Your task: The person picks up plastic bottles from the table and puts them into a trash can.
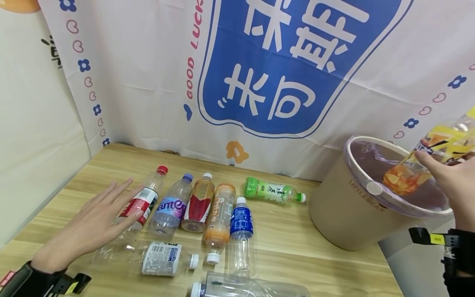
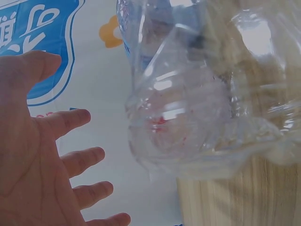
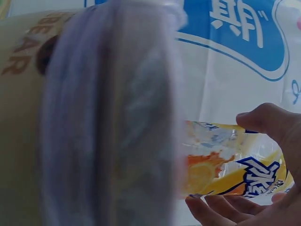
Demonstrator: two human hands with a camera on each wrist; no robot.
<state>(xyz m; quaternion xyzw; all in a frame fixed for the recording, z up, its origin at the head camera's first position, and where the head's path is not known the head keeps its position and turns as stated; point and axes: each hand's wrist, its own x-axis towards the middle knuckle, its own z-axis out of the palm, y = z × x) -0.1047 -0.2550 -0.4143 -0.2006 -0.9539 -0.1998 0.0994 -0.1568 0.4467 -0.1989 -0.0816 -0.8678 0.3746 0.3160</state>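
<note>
tbl point(image 1: 293, 243) | rh point(image 1: 454, 181) grips btl point(image 1: 408, 175), axis slanted, orange end down @ bin point(image 1: 335, 206) | lh point(image 1: 100, 216) splayed

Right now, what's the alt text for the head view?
The right hand holds a yellow-labelled bottle, its lower end at the mouth of a bin. The left hand, fingers spread, partly hides a red-capped bottle; more bottles lie on the wooden table.
</note>
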